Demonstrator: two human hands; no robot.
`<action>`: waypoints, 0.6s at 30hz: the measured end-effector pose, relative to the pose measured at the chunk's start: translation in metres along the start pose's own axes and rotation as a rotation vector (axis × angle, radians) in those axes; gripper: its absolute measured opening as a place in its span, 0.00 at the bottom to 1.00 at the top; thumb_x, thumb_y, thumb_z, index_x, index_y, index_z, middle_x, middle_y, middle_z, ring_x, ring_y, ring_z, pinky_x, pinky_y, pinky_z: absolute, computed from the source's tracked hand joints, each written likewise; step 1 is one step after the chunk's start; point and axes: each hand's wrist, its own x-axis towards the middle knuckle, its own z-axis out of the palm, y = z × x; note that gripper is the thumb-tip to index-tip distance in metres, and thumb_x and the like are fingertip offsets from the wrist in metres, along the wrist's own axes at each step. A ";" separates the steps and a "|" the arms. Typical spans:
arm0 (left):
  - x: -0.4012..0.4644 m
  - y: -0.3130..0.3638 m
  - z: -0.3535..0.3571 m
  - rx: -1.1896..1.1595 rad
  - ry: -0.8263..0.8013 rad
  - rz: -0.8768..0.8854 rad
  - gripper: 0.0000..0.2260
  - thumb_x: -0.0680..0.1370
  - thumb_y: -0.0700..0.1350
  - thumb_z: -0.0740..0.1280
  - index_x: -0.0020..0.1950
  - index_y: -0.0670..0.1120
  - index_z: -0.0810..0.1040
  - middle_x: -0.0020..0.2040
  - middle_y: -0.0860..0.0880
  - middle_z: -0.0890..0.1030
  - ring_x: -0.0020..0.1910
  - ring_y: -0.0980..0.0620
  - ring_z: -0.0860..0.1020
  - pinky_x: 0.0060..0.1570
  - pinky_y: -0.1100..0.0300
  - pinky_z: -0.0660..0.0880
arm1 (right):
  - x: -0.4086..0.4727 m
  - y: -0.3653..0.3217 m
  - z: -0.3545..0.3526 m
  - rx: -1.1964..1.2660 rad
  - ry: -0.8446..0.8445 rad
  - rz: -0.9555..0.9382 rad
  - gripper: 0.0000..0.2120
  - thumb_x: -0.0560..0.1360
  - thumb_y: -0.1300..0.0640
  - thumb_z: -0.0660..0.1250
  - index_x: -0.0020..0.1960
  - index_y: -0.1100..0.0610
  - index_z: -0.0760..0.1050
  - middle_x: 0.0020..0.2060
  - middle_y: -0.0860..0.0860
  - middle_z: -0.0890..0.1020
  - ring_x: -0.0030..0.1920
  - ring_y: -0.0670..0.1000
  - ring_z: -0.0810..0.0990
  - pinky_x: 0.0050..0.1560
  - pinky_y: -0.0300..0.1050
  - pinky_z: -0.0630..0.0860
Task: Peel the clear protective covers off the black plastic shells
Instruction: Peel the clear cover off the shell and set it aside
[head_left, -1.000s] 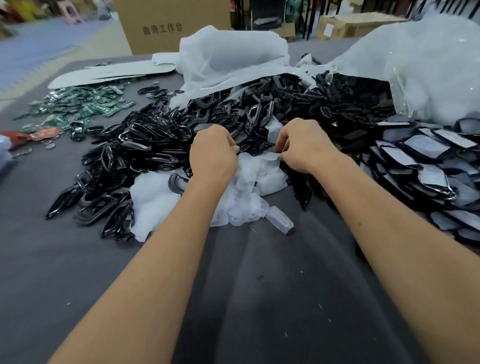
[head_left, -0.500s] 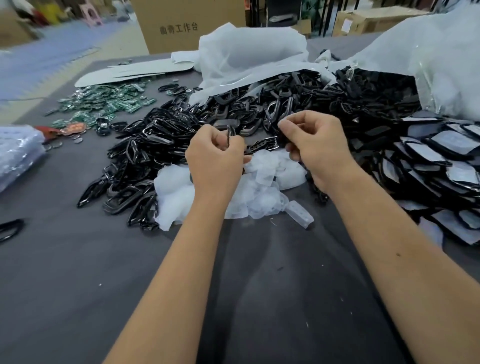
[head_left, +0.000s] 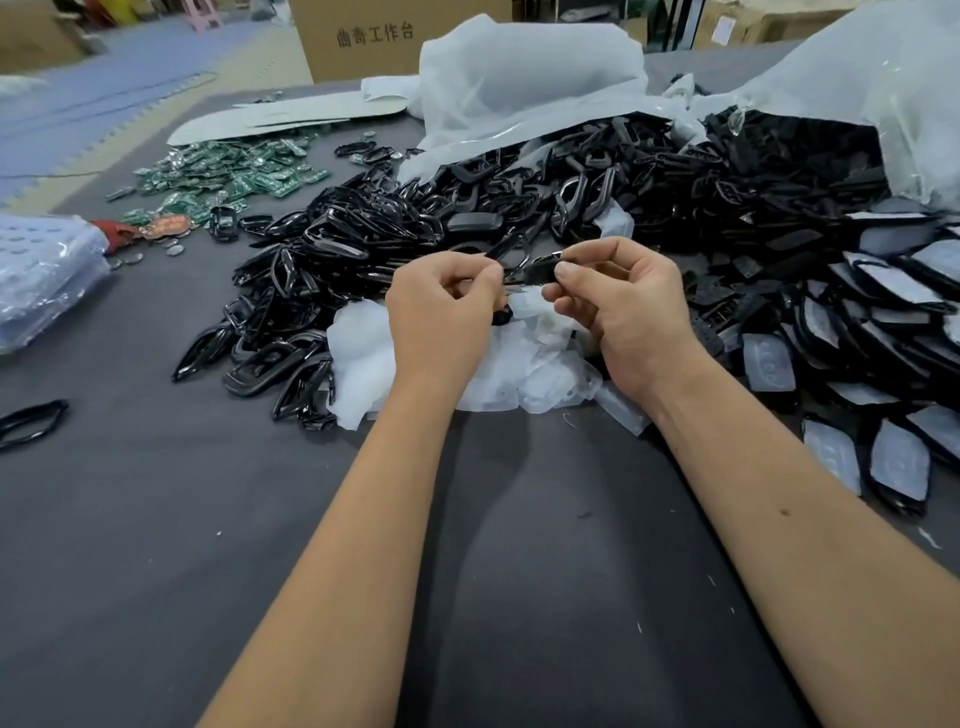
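Note:
My left hand (head_left: 441, 317) and my right hand (head_left: 621, 306) are raised together over the table's middle, both pinching one small black plastic shell (head_left: 537, 270) between thumbs and fingers. Just below them lies a heap of peeled clear covers (head_left: 524, 369). A large pile of black shells (head_left: 363, 244) spreads behind and to the left. On the right lie several black shells with clear covers on them (head_left: 893, 457).
Grey cloth covers the table (head_left: 156, 545). Green circuit boards (head_left: 234, 176) lie at the back left, a clear plastic bag (head_left: 41, 270) at the left edge, white bags (head_left: 519, 78) and a cardboard box (head_left: 374, 36) at the back. One black ring (head_left: 28, 421) lies alone at the left.
Both hands rose from the heap of clear covers and came together; they now pinch one black shell between them. The camera view shifted slightly left.

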 end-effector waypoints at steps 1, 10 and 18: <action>0.001 -0.001 0.002 -0.018 -0.007 0.000 0.07 0.77 0.36 0.71 0.44 0.46 0.86 0.38 0.46 0.86 0.40 0.45 0.85 0.50 0.45 0.83 | -0.001 0.000 0.000 0.000 0.005 -0.001 0.06 0.77 0.71 0.72 0.47 0.61 0.80 0.35 0.54 0.84 0.36 0.50 0.85 0.36 0.38 0.80; 0.004 -0.002 0.006 -0.053 -0.017 0.000 0.09 0.76 0.32 0.72 0.54 0.42 0.84 0.40 0.43 0.85 0.36 0.51 0.86 0.46 0.50 0.85 | -0.002 0.001 0.003 0.003 0.065 -0.048 0.06 0.76 0.71 0.73 0.44 0.62 0.79 0.34 0.55 0.84 0.35 0.54 0.87 0.36 0.42 0.82; 0.004 -0.002 0.008 -0.123 -0.055 -0.023 0.10 0.76 0.29 0.70 0.52 0.41 0.86 0.40 0.42 0.86 0.38 0.48 0.86 0.43 0.53 0.85 | -0.003 0.006 0.006 -0.192 0.056 -0.294 0.04 0.74 0.71 0.74 0.47 0.69 0.80 0.33 0.55 0.85 0.34 0.57 0.87 0.37 0.45 0.84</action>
